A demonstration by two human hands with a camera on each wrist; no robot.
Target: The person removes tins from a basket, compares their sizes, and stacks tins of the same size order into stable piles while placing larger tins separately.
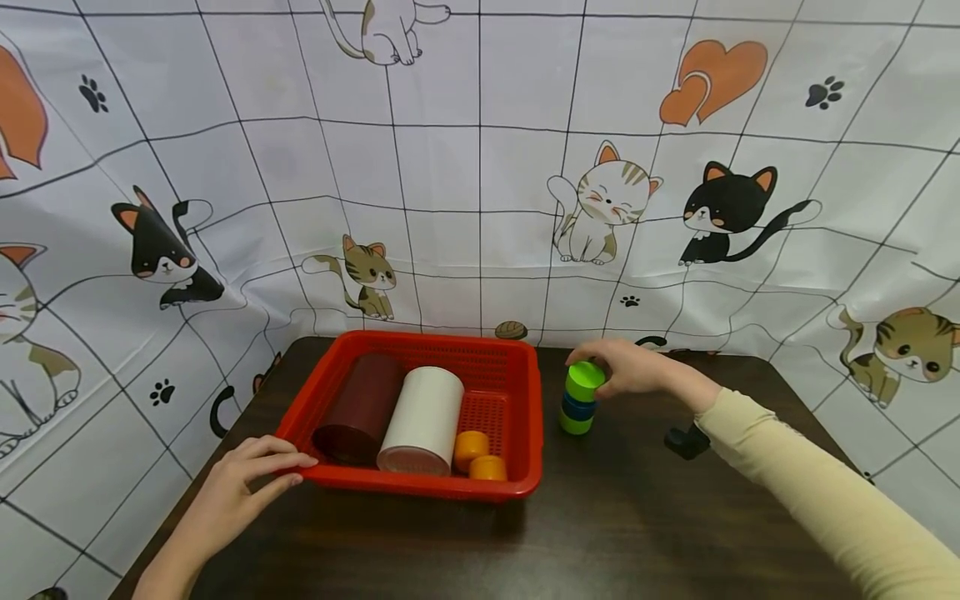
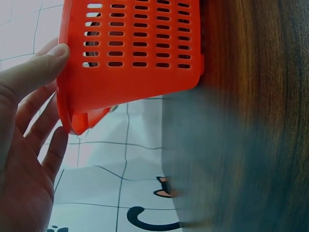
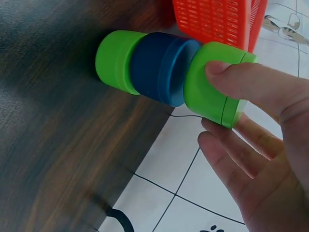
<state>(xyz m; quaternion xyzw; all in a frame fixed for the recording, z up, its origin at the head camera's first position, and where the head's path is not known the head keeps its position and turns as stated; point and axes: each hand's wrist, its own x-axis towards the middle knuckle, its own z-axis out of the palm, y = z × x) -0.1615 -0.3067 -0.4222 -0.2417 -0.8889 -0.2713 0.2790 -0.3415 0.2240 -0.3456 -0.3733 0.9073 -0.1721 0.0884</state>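
Right hand [image 1: 637, 367] is pinching the top green cup [image 1: 583, 382] from the side away from the red basket [image 1: 534, 417], spread just cup-wide. The upright stack [image 1: 577, 407] is standing just right of that basket; left hand [image 1: 232, 492], way farther off, is gripping its near-left rim.

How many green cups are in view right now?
2. The upper green cup is in the right hand, above the blue cup; the lower green cup is beneath the blue one. The basket could hide others.
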